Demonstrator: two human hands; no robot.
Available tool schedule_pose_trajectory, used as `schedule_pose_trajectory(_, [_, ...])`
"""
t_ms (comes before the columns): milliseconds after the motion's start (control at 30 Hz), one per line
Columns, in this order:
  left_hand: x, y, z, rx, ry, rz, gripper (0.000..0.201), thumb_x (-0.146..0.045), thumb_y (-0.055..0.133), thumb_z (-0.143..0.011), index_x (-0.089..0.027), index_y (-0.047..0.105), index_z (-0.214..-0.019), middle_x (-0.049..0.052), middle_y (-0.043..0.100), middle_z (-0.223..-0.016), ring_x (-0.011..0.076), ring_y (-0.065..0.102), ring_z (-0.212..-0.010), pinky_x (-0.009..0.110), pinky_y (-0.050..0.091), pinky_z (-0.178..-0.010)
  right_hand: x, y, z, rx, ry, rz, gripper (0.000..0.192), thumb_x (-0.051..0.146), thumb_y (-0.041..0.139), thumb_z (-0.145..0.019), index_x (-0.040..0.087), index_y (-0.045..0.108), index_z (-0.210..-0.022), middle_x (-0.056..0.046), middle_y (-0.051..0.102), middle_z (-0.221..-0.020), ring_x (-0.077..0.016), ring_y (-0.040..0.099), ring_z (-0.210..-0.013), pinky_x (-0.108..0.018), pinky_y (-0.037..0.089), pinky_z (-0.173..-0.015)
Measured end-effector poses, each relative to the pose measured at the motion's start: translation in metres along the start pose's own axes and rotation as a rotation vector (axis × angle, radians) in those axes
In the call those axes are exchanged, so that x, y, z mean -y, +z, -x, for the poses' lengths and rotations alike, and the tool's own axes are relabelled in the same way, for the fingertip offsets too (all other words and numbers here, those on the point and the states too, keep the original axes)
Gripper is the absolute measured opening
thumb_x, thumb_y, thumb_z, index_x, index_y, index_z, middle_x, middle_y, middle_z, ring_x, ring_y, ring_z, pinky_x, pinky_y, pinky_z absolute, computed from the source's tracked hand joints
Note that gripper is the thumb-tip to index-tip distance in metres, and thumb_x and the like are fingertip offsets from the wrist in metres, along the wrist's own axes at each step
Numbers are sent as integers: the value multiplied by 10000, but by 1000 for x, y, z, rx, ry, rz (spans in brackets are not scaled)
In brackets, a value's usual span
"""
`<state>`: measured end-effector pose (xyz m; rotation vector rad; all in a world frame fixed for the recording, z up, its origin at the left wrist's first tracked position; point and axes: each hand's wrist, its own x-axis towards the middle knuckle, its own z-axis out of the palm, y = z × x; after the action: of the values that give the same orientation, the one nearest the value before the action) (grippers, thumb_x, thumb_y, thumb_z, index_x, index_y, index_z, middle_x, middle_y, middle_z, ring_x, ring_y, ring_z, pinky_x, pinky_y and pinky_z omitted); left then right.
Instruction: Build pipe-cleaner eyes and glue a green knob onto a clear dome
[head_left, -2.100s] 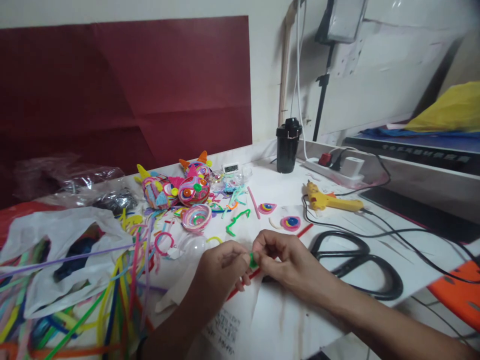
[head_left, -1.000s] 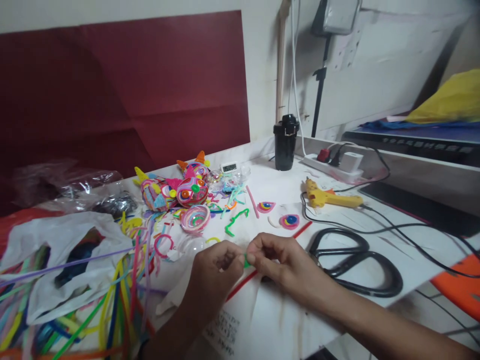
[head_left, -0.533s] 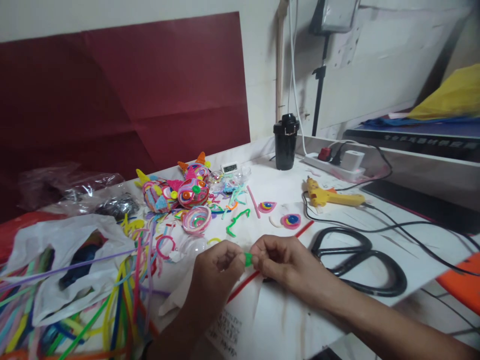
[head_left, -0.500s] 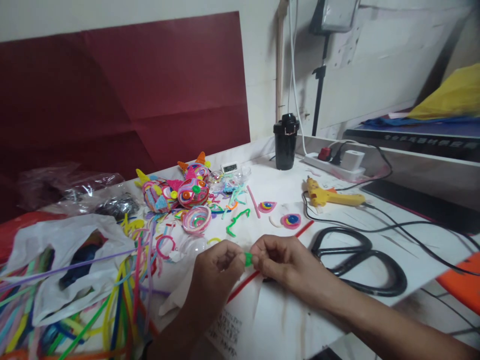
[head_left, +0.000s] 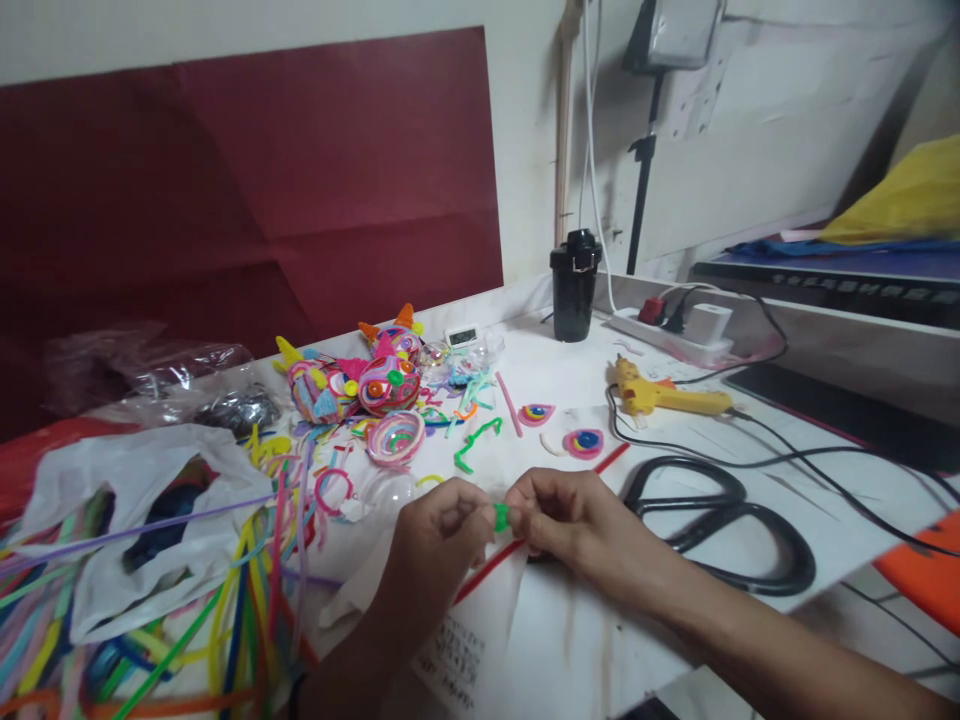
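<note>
Between the fingertips of both hands is a small piece of green pipe cleaner (head_left: 501, 517), its exact shape mostly covered. My left hand (head_left: 444, 530) pinches it from the left, and my right hand (head_left: 568, 515) pinches it from the right. Under the hands a red pipe cleaner (head_left: 487, 574) runs slantwise across a white sheet with handwriting. Just beyond the fingers lie a bent green pipe cleaner (head_left: 478, 438) and two coiled eye shapes with blue centres, one nearer (head_left: 583, 443) and one farther (head_left: 537, 413). Black-handled scissors (head_left: 757, 510) rest beside my right forearm, blades hidden.
Colourful decorated figures (head_left: 386, 383) stand at the back, near a coiled pink cup shape (head_left: 395, 438). Many loose pipe cleaners (head_left: 217, 640) fill the left side. A yellow glue gun (head_left: 667, 397), its cable, a black bottle (head_left: 574, 290) and a power strip (head_left: 671, 335) are at right.
Both hands stay close together on the green piece, with only a slight shift of the fingers. The view has moved a little; the things on the table lie as before.
</note>
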<state>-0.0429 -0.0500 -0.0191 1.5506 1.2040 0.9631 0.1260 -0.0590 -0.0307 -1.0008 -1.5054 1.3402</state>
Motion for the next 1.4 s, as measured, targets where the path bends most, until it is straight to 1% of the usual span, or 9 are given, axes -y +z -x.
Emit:
schedule_pose_trajectory(333, [2, -3, -4, 51, 5, 161, 292, -403, 539, -816, -147, 595, -687, -8, 558, -548, 103, 497, -443, 226, 408, -459, 1, 0, 3, -65, -64, 101, 202, 356, 535, -850, 174, 556, -765, 37, 481, -621, -102, 413, -556, -238, 314, -516])
schedule_pose_trajectory(400, [1, -3, -4, 51, -81, 225, 321, -451, 564, -794, -140, 597, -723, -6, 570, -556, 100, 495, -408, 215, 399, -405, 3, 0, 6, -140, -202, 253, 150, 285, 522, -879, 178, 569, -784, 22, 508, -659, -112, 438, -590, -242, 333, -538])
schedule_pose_trajectory(567, [-4, -1, -3, 130, -317, 351, 471, -582, 613, -715, -111, 604, -716, 17, 578, -473, 95, 479, -342, 182, 357, -324, 3, -3, 10, -274, -801, 913, 148, 121, 439, -939, 142, 583, -913, -53, 586, -765, -156, 512, -694, -285, 400, -624])
schedule_pose_trajectory(700, [-2, -1, -1, 204, -311, 436, 465, -576, 604, -748, -120, 586, -660, 19, 582, -474, 77, 464, -335, 161, 334, -310, 6, -3, 12, -262, -1007, 1221, 209, 91, 397, -951, 112, 604, -935, -91, 625, -777, -180, 507, -670, -318, 394, -602])
schedule_pose_trajectory(833, [-2, -4, 0, 230, -259, 436, 360, -484, 620, -769, -147, 553, -663, -12, 560, -490, 72, 464, -356, 156, 327, -321, 8, -2, 14, -230, -1091, 1283, 231, 70, 379, -949, 107, 607, -958, -99, 650, -785, -182, 531, -672, -320, 403, -593])
schedule_pose_trajectory(967, [-8, -5, 3, 235, -223, 381, 299, -417, 626, -756, -152, 533, -652, -12, 559, -513, 64, 458, -377, 150, 321, -339, 5, 1, 16, -254, -918, 1020, 159, 111, 446, -941, 142, 597, -979, -77, 641, -820, -165, 545, -705, -297, 430, -611])
schedule_pose_trajectory(1067, [-9, -5, 4, 230, -159, 288, 284, -410, 592, -784, -151, 547, -678, -7, 572, -542, 68, 473, -404, 159, 349, -366, 7, 3, 16, -214, -537, 606, 129, 240, 493, -941, 173, 604, -942, -30, 611, -776, -134, 551, -678, -259, 446, -600])
schedule_pose_trajectory(1200, [-7, -3, 3, 256, -79, 204, 297, -411, 551, -819, -154, 545, -670, -7, 571, -554, 72, 483, -411, 173, 373, -387, 16, 3, 12, -96, -108, 153, 351, 516, 578, -852, 167, 614, -843, 4, 573, -684, -121, 514, -604, -255, 407, -545])
schedule_pose_trajectory(1400, [-10, -3, 4, 252, -69, 164, 321, -432, 531, -818, -152, 540, -662, 3, 571, -561, 83, 498, -429, 183, 384, -399, 21, 4, 6, -85, 34, -39, 499, 648, 684, -678, 166, 561, -705, 57, 482, -529, -74, 416, -475, -218, 282, -450])
